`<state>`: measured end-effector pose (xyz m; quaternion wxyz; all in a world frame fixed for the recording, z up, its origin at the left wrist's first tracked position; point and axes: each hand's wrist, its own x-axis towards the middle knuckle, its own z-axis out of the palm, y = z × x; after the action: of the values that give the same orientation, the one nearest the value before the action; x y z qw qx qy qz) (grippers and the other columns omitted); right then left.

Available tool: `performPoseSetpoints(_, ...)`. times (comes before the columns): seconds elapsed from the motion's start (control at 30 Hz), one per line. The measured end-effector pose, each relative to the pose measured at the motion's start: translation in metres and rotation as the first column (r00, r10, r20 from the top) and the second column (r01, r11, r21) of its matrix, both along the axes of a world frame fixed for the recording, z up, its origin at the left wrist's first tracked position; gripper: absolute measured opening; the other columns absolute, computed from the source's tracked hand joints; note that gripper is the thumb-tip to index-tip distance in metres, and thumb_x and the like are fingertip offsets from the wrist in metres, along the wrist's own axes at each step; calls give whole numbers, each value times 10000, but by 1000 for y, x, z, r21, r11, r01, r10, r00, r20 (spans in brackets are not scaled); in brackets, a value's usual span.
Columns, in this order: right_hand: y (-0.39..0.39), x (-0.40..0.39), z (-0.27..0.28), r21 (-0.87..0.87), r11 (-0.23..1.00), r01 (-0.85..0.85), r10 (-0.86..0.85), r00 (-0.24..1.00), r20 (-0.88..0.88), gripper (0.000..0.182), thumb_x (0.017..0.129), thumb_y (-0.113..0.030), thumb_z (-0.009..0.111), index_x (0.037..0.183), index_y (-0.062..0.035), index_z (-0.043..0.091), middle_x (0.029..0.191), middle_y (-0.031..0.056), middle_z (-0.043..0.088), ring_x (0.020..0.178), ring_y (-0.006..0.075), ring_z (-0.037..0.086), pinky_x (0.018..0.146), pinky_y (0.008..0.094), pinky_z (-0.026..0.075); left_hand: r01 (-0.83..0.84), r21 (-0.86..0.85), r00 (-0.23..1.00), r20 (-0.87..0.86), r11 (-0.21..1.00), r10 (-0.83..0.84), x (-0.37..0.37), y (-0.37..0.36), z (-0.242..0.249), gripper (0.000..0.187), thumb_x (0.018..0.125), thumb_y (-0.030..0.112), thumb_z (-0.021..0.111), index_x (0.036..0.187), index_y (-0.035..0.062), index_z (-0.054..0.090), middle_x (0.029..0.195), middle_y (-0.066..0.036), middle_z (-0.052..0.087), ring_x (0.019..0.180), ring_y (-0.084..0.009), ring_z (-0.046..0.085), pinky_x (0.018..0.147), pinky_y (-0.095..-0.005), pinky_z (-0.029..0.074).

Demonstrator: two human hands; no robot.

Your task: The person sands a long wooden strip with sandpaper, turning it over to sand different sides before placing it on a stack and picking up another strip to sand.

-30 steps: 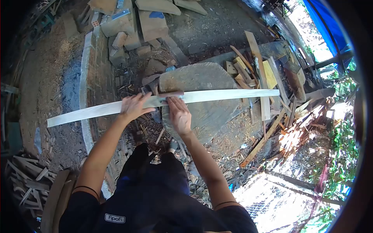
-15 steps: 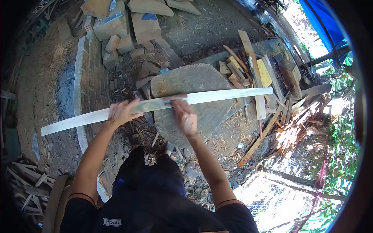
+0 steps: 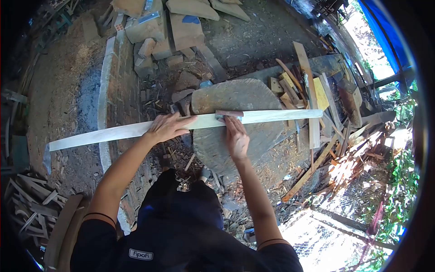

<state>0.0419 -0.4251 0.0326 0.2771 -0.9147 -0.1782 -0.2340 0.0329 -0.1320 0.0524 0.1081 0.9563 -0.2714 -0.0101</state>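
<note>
A long, pale wooden strip [image 3: 272,116] lies across a large wood stump [image 3: 229,93], its left part reaching past the stump over a low wall. My left hand [image 3: 165,128] grips the strip left of the stump, with the thumb along the near edge. In my right hand [image 3: 237,138] is a brown piece of sandpaper [image 3: 229,113], pressed onto the strip above the stump. The fingers hide part of the sandpaper, and a light patch shows under them.
Stone blocks [image 3: 187,31] sit at the back. A low brick wall [image 3: 106,86] runs along the left. Wood offcuts [image 3: 290,88] and planks [image 3: 304,68] lie right of the stump. More scrap wood [image 3: 38,199] is piled at lower left, and wood chips cover the ground.
My left hand has moved right along the strip. The sandpaper in my right hand has also slid right. The whole view has shifted slightly.
</note>
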Motion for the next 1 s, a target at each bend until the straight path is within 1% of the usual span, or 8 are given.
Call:
performPoseSetpoints(0.1, -47, 24, 10, -9, 995, 102, -102, 984, -147, 250, 928, -20, 576, 1139, -29, 709, 1141, 167, 709, 1042, 310, 695, 879, 396, 558, 7, -47, 998, -62, 999, -10, -14, 22, 4, 678, 866, 461, 700, 1488, 422, 432, 878, -89, 552, 723, -291, 641, 604, -421, 538)
performPoseSetpoints(0.23, -91, 53, -20, 14, 920, 392, -392, 920, -10, 230, 961, -61, 571, 1137, -3, 707, 1088, 162, 728, 969, 339, 712, 857, 386, 566, -43, -13, 999, -16, 999, 43, -30, 39, 3, 677, 841, 458, 733, 1465, 412, 475, 834, -80, 545, 675, -292, 636, 581, -421, 532)
performPoseSetpoints(0.47, 6, -7, -13, 9, 991, -135, 135, 991, -4, 266, 926, -62, 593, 1161, 26, 681, 1138, 225, 697, 1090, 334, 685, 978, 437, 517, -39, -13, 997, 70, 999, 40, -32, 47, 2, 704, 806, 474, 760, 1452, 421, 487, 804, -71, 545, 680, -273, 667, 554, -414, 542)
performPoseSetpoints(0.57, -52, 28, -1, 6, 991, 135, -135, 991, 23, 251, 879, -16, 566, 1090, -17, 702, 976, 161, 719, 908, 322, 704, 837, 395, 555, -76, 84, 995, 71, 994, 70, -43, 65, 3, 696, 811, 478, 751, 1452, 418, 488, 839, -73, 552, 673, -276, 665, 553, -414, 540)
performPoseSetpoints(0.63, -88, 46, -6, -7, 868, 497, -484, 842, -240, 213, 946, -103, 571, 1106, -48, 698, 982, 152, 722, 904, 327, 706, 775, 406, 565, -96, 155, 995, 21, 983, 94, -47, 81, 2, 683, 830, 476, 729, 1462, 415, 477, 893, -64, 554, 727, -269, 673, 591, -413, 542)
performPoseSetpoints(0.7, -93, 53, -12, -8, 913, 409, -407, 910, 74, 209, 973, -126, 556, 1112, -60, 697, 1001, 142, 723, 926, 328, 705, 771, 424, 565, -60, 74, 995, 90, 995, 54, -43, 87, 4, 691, 839, 490, 710, 1476, 430, 449, 939, -49, 551, 778, -282, 658, 636, -442, 520)
performPoseSetpoints(0.77, -63, 37, -14, 3, 886, 464, -458, 876, -149, 214, 949, -99, 561, 1111, -59, 696, 1023, 136, 722, 955, 325, 698, 795, 428, 562, -84, 149, 996, 48, 985, 78, -31, 66, 2, 683, 844, 502, 697, 1476, 427, 448, 969, -51, 548, 827, -283, 658, 663, -433, 525)
performPoseSetpoints(1.0, -29, 16, -13, -27, 995, 97, -97, 995, 18, 253, 915, -59, 591, 1139, -52, 708, 1132, 146, 714, 1040, 302, 701, 874, 394, 572, -38, -22, 997, 61, 999, 39, -2, -1, -4, 660, 864, 501, 683, 1475, 442, 441, 876, -94, 583, 718, -285, 651, 604, -418, 533)
